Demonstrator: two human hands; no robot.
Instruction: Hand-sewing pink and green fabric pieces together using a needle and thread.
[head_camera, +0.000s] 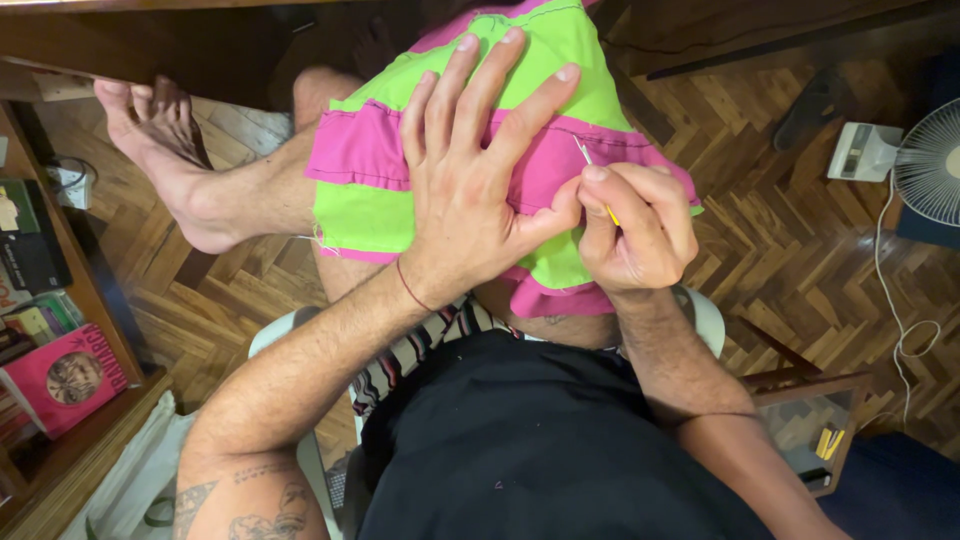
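A pink and lime green patchwork cloth (372, 190) lies draped over my raised knee. My left hand (478, 170) presses flat on it with fingers spread, a thin red thread around the wrist. Just to its right, my right hand (640, 232) pinches a small yellow-handled tool (594, 176), whose thin metal tip touches the pink band of the cloth along a seam. I cannot tell whether the tool is a seam ripper or a needle tool.
I sit on a white chair (708, 315) over a herringbone wood floor (790, 240). A bare foot (165, 150) rests to the left. A bookshelf (60, 340) with books stands at left, a white fan (925, 165) with cord at right, and a small wooden box (812, 425) at lower right.
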